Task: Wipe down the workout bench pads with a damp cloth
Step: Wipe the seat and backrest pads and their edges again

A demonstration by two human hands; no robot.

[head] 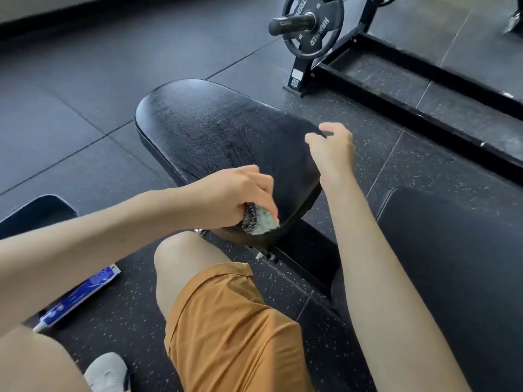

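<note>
A speckled rubber floor (424, 171) lies under a black bench. Its streaked seat pad (215, 131) sits mid-frame, with a second pad (452, 264) to the right. Beyond them a weight plate (312, 25) hangs on a rack. A blue tube (76, 298) lies on the floor at the left. The right hand (332, 148) has curled fingers at the seat pad's right edge; whether it grips cannot be told. The left hand (237, 196) clenches tightly round a bunched cloth (259, 220), held against the seat pad's near edge.

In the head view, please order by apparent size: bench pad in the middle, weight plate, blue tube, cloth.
Bench pad
Weight plate
Blue tube
Cloth
The cloth is bunched in the left hand, mostly hidden, so its rank is unsure.
</note>
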